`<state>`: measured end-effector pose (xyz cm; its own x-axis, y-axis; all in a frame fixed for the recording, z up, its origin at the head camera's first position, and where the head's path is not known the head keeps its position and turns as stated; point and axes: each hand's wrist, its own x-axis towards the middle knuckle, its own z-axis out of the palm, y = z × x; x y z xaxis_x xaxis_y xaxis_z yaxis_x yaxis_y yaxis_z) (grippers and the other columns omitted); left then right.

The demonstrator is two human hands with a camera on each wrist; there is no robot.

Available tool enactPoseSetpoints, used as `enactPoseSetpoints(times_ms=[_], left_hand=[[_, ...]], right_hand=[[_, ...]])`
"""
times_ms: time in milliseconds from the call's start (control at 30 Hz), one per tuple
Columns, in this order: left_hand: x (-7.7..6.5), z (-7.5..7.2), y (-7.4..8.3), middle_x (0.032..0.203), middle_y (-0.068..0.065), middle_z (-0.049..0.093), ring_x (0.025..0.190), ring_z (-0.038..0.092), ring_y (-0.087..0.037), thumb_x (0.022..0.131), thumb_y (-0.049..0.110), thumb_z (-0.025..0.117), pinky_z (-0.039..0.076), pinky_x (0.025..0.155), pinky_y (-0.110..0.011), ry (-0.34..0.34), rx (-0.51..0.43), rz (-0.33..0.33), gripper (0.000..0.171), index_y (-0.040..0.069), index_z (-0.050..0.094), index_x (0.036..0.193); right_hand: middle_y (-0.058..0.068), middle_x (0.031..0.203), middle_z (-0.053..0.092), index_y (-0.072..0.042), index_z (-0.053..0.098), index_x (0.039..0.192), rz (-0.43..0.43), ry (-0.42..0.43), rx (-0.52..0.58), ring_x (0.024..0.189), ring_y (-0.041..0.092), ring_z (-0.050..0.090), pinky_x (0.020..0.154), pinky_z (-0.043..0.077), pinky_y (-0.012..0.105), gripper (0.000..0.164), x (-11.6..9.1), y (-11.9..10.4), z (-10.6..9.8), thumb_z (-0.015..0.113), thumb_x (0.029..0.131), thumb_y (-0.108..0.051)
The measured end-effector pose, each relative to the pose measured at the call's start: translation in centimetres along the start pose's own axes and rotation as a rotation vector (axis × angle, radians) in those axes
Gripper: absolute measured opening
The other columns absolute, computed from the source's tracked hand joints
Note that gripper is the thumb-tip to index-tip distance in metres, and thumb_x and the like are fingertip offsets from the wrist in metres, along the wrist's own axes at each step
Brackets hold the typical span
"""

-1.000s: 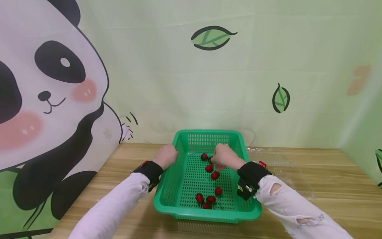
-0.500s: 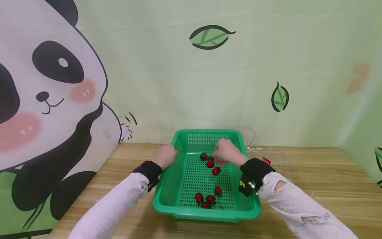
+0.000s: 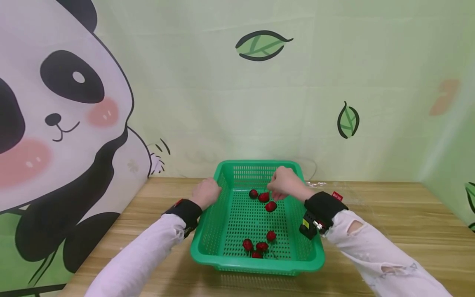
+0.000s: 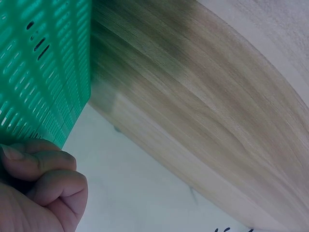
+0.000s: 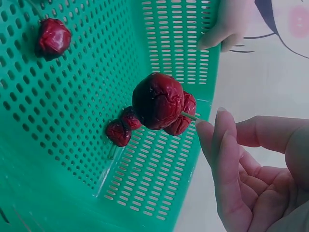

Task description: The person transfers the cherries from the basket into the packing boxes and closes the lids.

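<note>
In the head view my left hand (image 3: 206,193) grips the left rim of a green plastic basket (image 3: 257,267). The left wrist view has its curled fingers at the edge of the slotted basket wall (image 4: 72,92). Over the far right part of the basket, my right hand (image 3: 286,183) pinches thin stem. From it hang a wrinkled dark red cherry (image 5: 154,102) and a second cherry (image 5: 185,121), partly hidden behind the first. Below them, other cherries (image 5: 118,133) lie on the perforated basket floor. Several more cherries (image 3: 262,246) are grouped near the basket's front.
A clear plastic sheet or container (image 3: 345,192) lies on the wooden table (image 3: 408,231), right of the basket. Behind the table hangs a pale green backdrop (image 3: 208,103) with a printed panda (image 3: 74,123). Both wrists wear black bands (image 3: 323,210) with cameras.
My right hand has risen and shifted slightly right, lifting the two pinched cherries up and away from the front group. The left hand stays on the rim, and the basket has not moved.
</note>
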<state>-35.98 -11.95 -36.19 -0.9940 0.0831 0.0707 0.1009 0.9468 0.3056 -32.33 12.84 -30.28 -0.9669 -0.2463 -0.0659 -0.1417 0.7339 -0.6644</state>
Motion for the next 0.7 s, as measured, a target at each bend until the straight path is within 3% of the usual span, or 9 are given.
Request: enactPoseSetpoints(times_ms=[267, 500, 700], left_hand=[[0.0, 0.0, 0.0, 0.112, -0.029, 0.068, 0.104, 0.070, -0.042, 0.104, 0.018, 0.050, 0.059, 0.085, -0.052, 0.003, 0.005, 0.009, 0.035, -0.014, 0.061, 0.115], [-0.1, 0.0, 0.0, 0.111, -0.029, 0.068, 0.102, 0.070, -0.042, 0.104, 0.017, 0.050, 0.059, 0.084, -0.052, -0.002, -0.004, 0.011, 0.036, -0.015, 0.061, 0.115], [-0.1, -0.1, 0.0, 0.110, -0.030, 0.068, 0.102, 0.070, -0.043, 0.104, 0.016, 0.050, 0.059, 0.084, -0.052, 0.002, -0.002, 0.019, 0.035, -0.016, 0.061, 0.114]], right_hand=[[0.009, 0.065, 0.071, 0.008, 0.073, 0.086, 0.015, 0.006, 0.053, 0.053, 0.006, 0.063, 0.060, 0.059, 0.026, 0.020, -0.4, 0.0, -1.0, 0.059, 0.096, -0.001], [0.007, 0.064, 0.070, 0.007, 0.070, 0.081, 0.012, -0.006, 0.073, 0.052, 0.004, 0.061, 0.058, 0.057, 0.023, 0.022, -0.4, 0.4, -1.9, 0.058, 0.097, -0.001], [0.006, 0.066, 0.070, 0.011, 0.070, 0.090, 0.017, -0.008, 0.098, 0.053, 0.004, 0.062, 0.059, 0.058, 0.023, 0.019, -0.6, 0.8, -2.7, 0.058, 0.098, -0.002]])
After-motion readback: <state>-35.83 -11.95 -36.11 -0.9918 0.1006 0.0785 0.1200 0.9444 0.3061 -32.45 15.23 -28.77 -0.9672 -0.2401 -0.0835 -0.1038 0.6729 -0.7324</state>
